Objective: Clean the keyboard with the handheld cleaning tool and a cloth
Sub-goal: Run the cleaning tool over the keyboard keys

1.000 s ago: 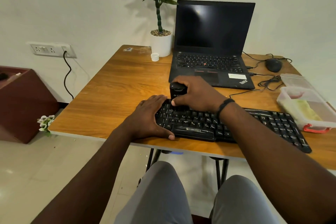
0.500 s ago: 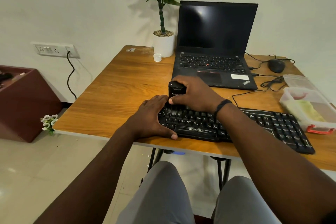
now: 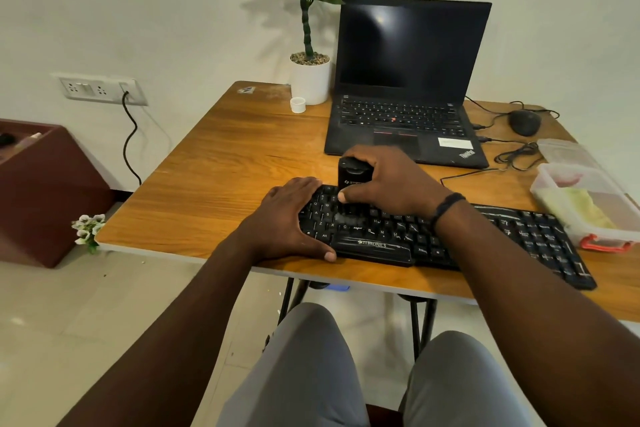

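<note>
Wooden surface: keyboard lay along near edge, long axis left-right. Right hand clenched the tool upright on its left-end keys; left hand, fingers flat, steadied that end.

Black keyboard flat along table's near edge, small black handheld cleaning tool upright on its upper-left keys

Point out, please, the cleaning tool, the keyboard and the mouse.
cleaning tool point(image 3: 350, 174), head view, on its black body left of the fingers.
keyboard point(image 3: 533, 232), head view, on its right-hand keys.
mouse point(image 3: 525, 122), head view, on its top.
</note>
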